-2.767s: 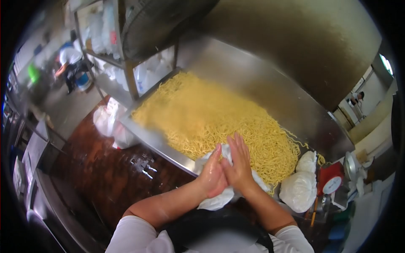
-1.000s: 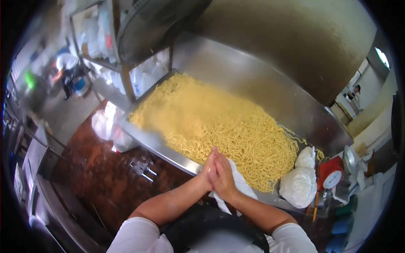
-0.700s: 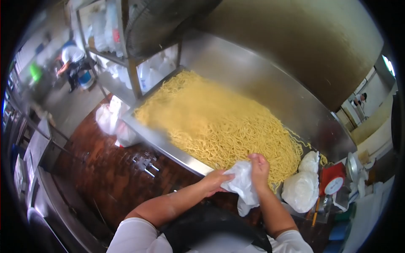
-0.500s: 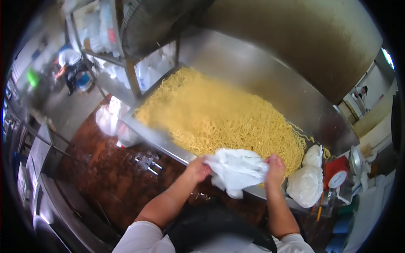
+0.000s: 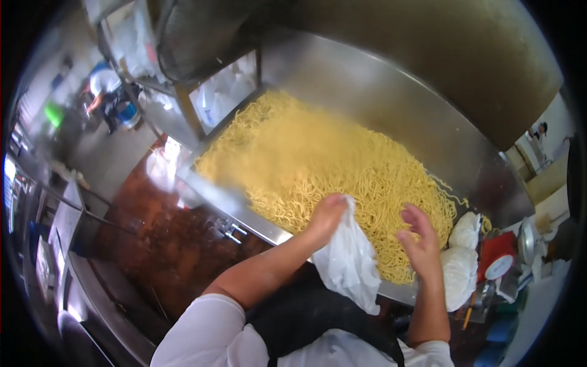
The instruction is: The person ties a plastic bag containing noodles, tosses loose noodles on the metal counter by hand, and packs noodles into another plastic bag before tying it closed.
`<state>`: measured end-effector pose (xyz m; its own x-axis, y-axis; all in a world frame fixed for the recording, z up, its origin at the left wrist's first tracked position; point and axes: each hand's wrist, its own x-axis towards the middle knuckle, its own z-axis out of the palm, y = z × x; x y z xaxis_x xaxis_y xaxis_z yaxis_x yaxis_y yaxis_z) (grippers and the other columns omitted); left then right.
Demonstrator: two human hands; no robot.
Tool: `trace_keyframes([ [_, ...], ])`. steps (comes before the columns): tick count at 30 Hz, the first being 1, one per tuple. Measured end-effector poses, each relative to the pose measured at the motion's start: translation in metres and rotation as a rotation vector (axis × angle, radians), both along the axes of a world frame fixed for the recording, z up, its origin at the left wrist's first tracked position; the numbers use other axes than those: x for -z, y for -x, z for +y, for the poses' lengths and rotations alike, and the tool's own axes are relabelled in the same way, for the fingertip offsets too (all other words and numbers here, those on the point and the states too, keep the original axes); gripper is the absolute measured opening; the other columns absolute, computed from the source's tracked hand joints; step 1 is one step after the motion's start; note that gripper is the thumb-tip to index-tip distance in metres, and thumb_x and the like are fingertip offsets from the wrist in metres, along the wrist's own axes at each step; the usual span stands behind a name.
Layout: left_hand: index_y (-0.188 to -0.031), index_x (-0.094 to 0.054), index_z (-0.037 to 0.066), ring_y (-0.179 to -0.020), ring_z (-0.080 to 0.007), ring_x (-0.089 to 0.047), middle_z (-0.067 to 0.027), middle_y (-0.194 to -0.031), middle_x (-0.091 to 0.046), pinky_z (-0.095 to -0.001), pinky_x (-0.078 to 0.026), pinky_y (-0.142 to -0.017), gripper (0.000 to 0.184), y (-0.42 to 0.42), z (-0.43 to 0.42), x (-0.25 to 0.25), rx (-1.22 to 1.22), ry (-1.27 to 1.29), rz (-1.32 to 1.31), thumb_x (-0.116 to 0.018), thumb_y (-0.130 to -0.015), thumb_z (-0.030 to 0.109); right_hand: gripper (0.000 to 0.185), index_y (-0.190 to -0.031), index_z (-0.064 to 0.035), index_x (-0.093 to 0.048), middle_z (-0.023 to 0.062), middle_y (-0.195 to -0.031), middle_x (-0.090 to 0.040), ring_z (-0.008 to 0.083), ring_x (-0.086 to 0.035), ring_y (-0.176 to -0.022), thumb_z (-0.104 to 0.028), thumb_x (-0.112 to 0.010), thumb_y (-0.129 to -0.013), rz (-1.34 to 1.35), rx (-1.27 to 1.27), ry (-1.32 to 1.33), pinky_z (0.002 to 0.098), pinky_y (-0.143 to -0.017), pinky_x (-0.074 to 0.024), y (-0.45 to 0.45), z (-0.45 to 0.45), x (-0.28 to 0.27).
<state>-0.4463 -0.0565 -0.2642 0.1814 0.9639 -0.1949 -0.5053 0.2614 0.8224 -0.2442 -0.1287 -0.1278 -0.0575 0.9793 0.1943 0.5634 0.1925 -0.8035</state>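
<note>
Earlier, both hands stretched the one white bag (image 5: 348, 269) between them; now only the left hand (image 5: 328, 215) has it, fingers closed on its upper end, and it hangs at the near edge of the metal trough (image 5: 391, 85). The right hand (image 5: 419, 241) has come away to the right, loosely spread and holding nothing, before the single heap of noodles (image 5: 324, 165). Farther right sit two filled bags (image 5: 460, 275) and one red scale (image 5: 496, 252).

Single head-worn camera, near above hands (image 5: 329, 215) (image 5: 422, 242), facing forward-down onto noodles (image 5: 342, 162)
</note>
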Motion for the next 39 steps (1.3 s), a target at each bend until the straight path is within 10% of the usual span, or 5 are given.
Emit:
trace_keyframes([
  [13,-0.1,-0.062,0.003,-0.08,-0.0221,-0.064,-0.0081,-0.082,-0.063,-0.0354,-0.052,-0.068,0.023,0.012,0.042,0.038,0.804,-0.47,1.127,-0.062,-0.08,0.014,0.018,-0.094,-0.0019,-0.068,0.0159,-0.09,-0.066,0.0331,-0.064,-0.085,-0.001,-0.059,-0.079,-0.583,0.17,-0.316,0.0371,-0.077,-0.0504,-0.037,0.073,-0.035],
  [22,-0.1,-0.057,0.003,-0.077,-0.023,-0.063,-0.0106,-0.082,-0.061,-0.0357,-0.054,-0.061,0.019,0.038,0.089,0.027,0.188,0.58,-0.47,-0.054,-0.084,0.014,0.014,-0.085,-0.0013,-0.068,0.0165,-0.082,-0.066,0.034,-0.064,-0.078,-0.01,-0.067,-0.075,-0.692,0.15,0.122,0.0391,-0.071,-0.05,-0.038,0.067,-0.04],
  [29,-0.119,-0.061,0.008,-0.074,-0.0187,-0.063,-0.0054,-0.08,-0.066,-0.032,-0.051,-0.071,0.043,0.094,0.095,0.02,0.739,-0.637,0.539,-0.069,-0.084,0.032,0.012,-0.084,-0.0035,-0.068,0.0072,-0.079,-0.069,0.024,-0.064,-0.069,-0.015,-0.069,-0.08,-0.466,0.086,0.683,0.0341,-0.065,-0.05,-0.085,0.063,-0.016],
  [34,-0.113,-0.065,0.006,-0.073,-0.0166,-0.061,-0.0039,-0.087,-0.069,-0.0316,-0.05,-0.068,0.032,0.083,0.086,0.05,0.784,-0.29,0.842,-0.06,-0.088,0.026,0.016,-0.102,-0.0019,-0.062,0.0007,-0.093,-0.065,0.0101,-0.059,-0.087,-0.005,-0.065,-0.087,0.644,-0.151,0.607,0.0257,-0.081,-0.0464,-0.051,0.052,-0.013],
  [39,-0.101,-0.065,0.002,-0.066,-0.0153,-0.057,-0.0073,-0.09,-0.068,-0.0317,-0.05,-0.061,0.026,0.087,0.097,0.08,0.302,0.327,0.238,-0.051,-0.093,0.022,0.024,-0.104,-0.0012,-0.063,0.004,-0.1,-0.066,0.0135,-0.061,-0.091,-0.008,-0.07,-0.082,0.151,-0.313,0.907,0.0283,-0.079,-0.0481,-0.036,0.063,-0.027],
])
